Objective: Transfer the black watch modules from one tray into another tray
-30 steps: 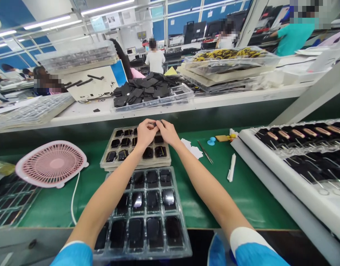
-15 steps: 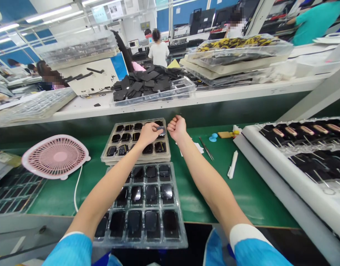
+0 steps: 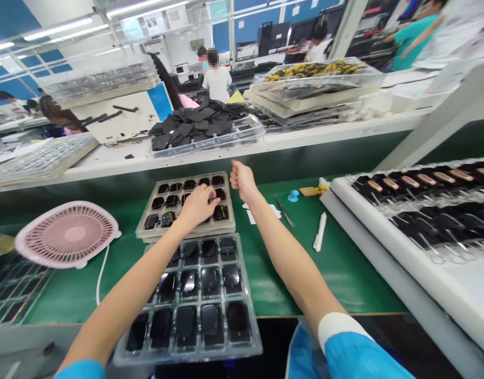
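Observation:
My left hand hovers over the right part of the rear clear tray, whose compartments hold small dark glossy rounded-square pieces. Its fingers are bent, with thumb and forefinger slightly apart, and no piece shows between them. A dark piece sits in the compartment just beside the fingertips. To the right of that tray, my right hand is raised with its fingers curled closed; whatever they may hold is hidden. Nearer to me, a second clear tray carries several rows of dark glossy rectangular pieces.
A pink fan lies left on the green mat. Tweezers, white paper and a white pen lie right. A white rack of black parts borders the right. Behind, a shelf holds a bin of black pieces.
My left hand has let go of the small dark piece it held and moved slightly down and left. My right hand stays closed. The whole view has shifted a little.

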A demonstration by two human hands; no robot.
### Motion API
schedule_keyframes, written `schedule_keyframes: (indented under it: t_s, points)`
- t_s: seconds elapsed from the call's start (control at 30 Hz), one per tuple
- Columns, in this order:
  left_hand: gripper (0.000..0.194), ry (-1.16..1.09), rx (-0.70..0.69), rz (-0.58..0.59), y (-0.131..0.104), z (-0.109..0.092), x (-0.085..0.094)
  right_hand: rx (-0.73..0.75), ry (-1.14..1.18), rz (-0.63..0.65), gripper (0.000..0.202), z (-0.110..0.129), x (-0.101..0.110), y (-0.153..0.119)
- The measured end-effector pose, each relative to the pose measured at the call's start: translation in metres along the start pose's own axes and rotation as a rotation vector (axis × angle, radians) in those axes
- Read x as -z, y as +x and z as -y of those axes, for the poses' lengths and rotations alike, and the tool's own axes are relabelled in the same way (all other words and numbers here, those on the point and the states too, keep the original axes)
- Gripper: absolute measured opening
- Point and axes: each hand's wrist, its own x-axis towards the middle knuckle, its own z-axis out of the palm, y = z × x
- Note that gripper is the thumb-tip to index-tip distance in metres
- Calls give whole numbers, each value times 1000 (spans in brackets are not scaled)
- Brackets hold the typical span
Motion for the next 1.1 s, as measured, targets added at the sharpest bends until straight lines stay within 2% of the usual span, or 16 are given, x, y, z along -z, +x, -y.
schedule_keyframes:
  t_s: [0.1,0.23,0.4,0.47,0.6,0.7,0.83,1.0,1.1]
  points:
    - [18,112,-29,91,-19,-7,5,107,-344,144,52,2,-3,-4]
    - [23,130,-16,66,-23,-7,1,232,-768,208,51,0,-7,-6]
    - [21,-244,58,-17,-21,-4,-4,251,-846,196,57,-4,-10,-6]
    - [26,-457,143,-58,-20,-2,-2,253,-852,215,59,-4,-11,-8]
    - [42,-848,344,-284,-8,1,11,335,-879,324,62,0,-16,-21]
    - [47,-977,378,-405,2,-2,23,409,-909,407,52,1,-24,-33]
    - [44,-965,345,-467,6,-10,29,480,-848,344,37,-5,-33,-38]
    - [43,-947,353,-497,2,-9,20,429,-664,144,45,-14,-33,-24]
    - [38,-866,321,-390,-4,-2,11,318,-471,22,48,-10,-25,-13]
